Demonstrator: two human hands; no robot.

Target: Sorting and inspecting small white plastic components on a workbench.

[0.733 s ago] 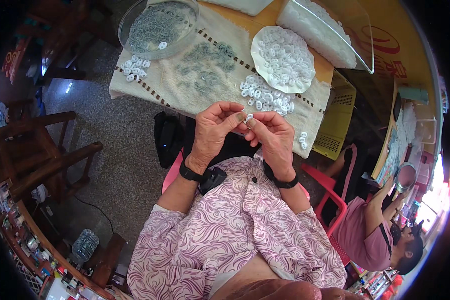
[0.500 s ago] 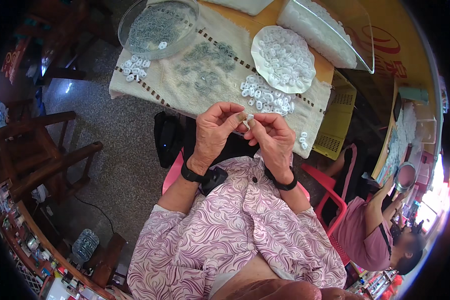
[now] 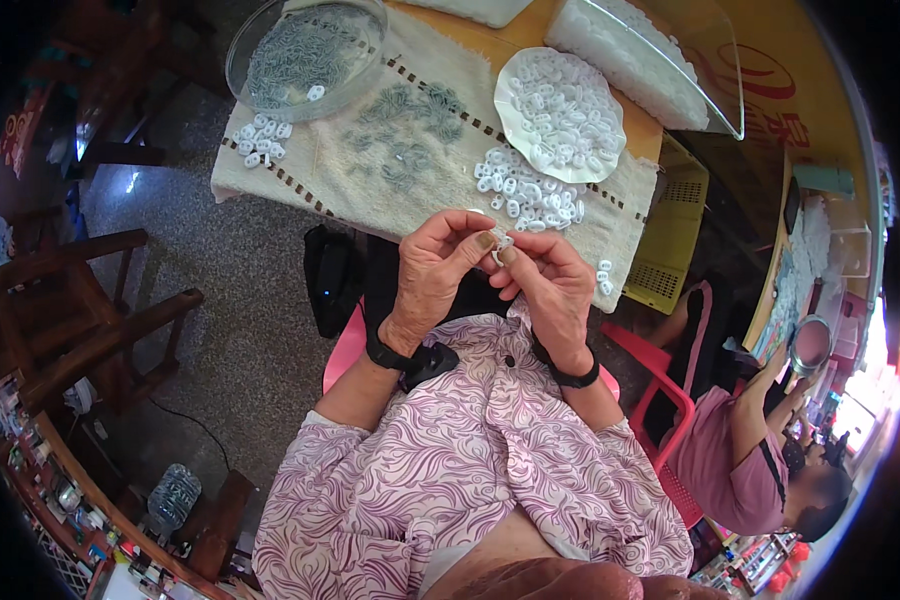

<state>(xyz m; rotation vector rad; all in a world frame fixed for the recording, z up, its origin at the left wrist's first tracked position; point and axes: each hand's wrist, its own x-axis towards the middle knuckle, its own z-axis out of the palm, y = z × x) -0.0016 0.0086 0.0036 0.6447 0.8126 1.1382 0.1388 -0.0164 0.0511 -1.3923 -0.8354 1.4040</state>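
Note:
My left hand [image 3: 432,268] and my right hand [image 3: 553,287] meet above the near edge of a beige cloth [image 3: 285,150]. Their thumbs and fingertips pinch one small white plastic piece [image 3: 503,242] between them; the fingers partly cover it. Just beyond lies a loose pile of white oval plastic pieces with holes [image 3: 525,195]. More such pieces fill a scalloped white plate [image 3: 505,85]. Small grey wiry pieces [image 3: 405,160], perhaps springs, are spread on the cloth. A clear round dish [image 3: 232,75] at the far left holds many more.
White pieces also sit in a cluster [image 3: 260,140] at the cloth's left. A clear bin [image 3: 740,95] stands at the back right, above a yellow crate [image 3: 660,270]. A wooden chair [image 3: 90,300] is at left. Another person [image 3: 730,450] sits at right, near a red chair [image 3: 675,400].
The white piece has turned slightly between my fingertips, with both hands a little lower. The table shifts slightly left in view.

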